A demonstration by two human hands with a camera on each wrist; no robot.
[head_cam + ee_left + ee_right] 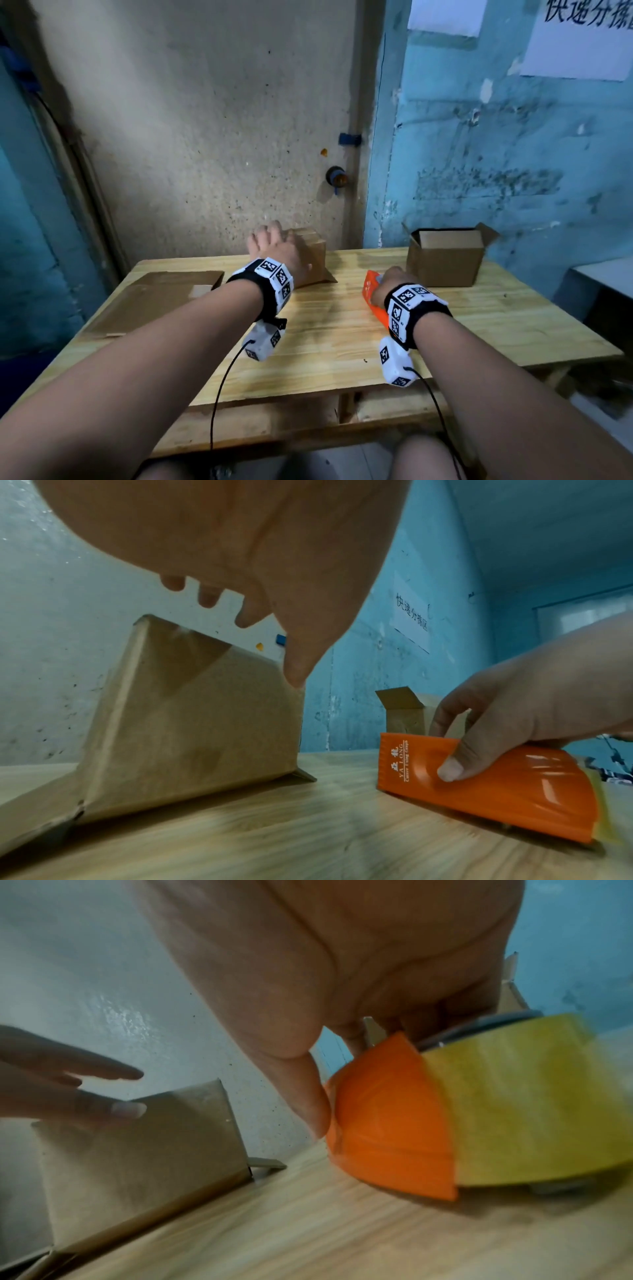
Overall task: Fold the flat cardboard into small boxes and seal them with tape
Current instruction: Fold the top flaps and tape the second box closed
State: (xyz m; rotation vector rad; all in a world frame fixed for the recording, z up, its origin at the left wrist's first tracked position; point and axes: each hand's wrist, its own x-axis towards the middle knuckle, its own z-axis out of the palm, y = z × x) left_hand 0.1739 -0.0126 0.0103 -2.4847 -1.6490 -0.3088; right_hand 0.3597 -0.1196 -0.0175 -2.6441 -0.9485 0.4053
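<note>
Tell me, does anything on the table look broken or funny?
A little. The folded box under the left hand has a small tear at its bottom corner, where a flap splays out on the table. Nothing looks spilled.

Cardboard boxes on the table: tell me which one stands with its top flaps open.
The box at the far right, beyond the right hand, gapes upward, flaps splayed. The box under the left hand is closed on top; the cardboard at left lies flat.
</note>
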